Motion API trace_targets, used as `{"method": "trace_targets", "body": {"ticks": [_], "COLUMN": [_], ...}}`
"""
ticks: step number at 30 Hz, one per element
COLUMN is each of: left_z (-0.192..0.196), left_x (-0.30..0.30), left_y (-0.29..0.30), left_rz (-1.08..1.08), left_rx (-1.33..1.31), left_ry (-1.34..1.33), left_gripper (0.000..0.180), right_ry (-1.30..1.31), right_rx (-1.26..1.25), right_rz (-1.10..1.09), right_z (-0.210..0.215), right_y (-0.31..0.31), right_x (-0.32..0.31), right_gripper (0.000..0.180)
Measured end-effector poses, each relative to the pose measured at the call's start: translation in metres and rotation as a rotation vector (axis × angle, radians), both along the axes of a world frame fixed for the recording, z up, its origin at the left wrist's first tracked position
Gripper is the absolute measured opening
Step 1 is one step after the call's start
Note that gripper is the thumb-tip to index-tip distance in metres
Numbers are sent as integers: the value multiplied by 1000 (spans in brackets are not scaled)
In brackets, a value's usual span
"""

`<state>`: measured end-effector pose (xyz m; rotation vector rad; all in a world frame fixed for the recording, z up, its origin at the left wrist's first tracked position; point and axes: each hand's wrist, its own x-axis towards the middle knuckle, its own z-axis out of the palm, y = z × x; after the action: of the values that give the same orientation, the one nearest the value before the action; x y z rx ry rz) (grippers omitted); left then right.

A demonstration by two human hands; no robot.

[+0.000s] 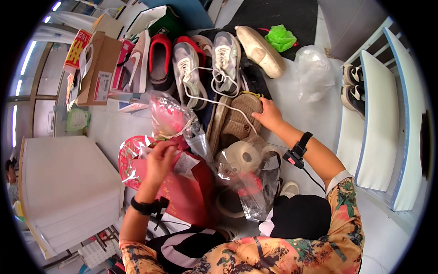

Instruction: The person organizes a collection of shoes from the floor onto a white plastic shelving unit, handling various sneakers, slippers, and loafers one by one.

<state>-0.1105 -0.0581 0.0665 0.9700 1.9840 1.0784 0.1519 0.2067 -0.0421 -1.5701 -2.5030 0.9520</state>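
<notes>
We've R hand (270,115) part-curled at the brown shoe's (238,119) edge, firm grip unclear; shoe's just L of it, long axis approx. toward us. L hand (160,159), farther off, half-curled over red bag (194,194), hold unclear.

The left hand (159,159) is on the near left, slightly blurred, its fingers bent; the left forearm (135,228) runs from the near side outward, leaning slightly right. The right hand (270,115) reaches farther out, thumb pointing left, fingers partly hidden; the right forearm (323,157) slants from near right toward far left.
</notes>
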Motion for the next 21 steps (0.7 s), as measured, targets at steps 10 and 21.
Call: {"method": "trace_targets", "body": {"ticks": [10, 21], "left_z": [-51, -132], "left_x": [90, 122], "left_y": [147, 162], "left_rz": [-559, -173], "left_rx": [-243, -585], "left_ry": [616, 890], "left_gripper": [18, 23], "right_ry": [203, -126], "right_rx": [109, -611], "right_rz": [513, -298], "right_z": [21, -1], "right_y": [-72, -33], "right_x": [16, 36], "right_gripper": [14, 35]}}
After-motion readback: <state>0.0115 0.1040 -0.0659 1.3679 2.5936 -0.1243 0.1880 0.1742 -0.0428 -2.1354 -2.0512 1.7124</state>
